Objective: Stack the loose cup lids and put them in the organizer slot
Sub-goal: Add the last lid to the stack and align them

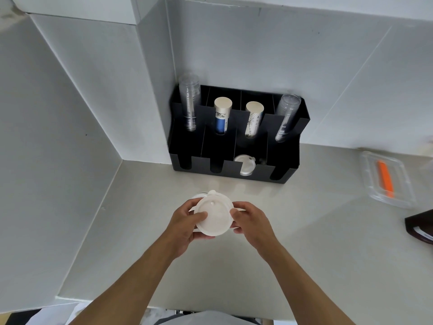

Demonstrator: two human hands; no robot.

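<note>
A white cup lid (214,215) is held flat above the counter between both hands. My left hand (185,225) grips its left and near edge, thumb on top. My right hand (251,225) pinches its right edge. More white lids (199,198) peek out under and behind it; how many I cannot tell. The black organizer (290,170) stands in the corner against the wall. One white lid (244,164) leans in its third front slot from the left. The other front slots look dark.
The organizer's back compartments hold clear cup stacks (189,104) (285,118) and paper cup stacks (221,116) (253,119). A clear tray with an orange item (385,179) lies on the counter at right. A dark object (420,227) sits at the right edge.
</note>
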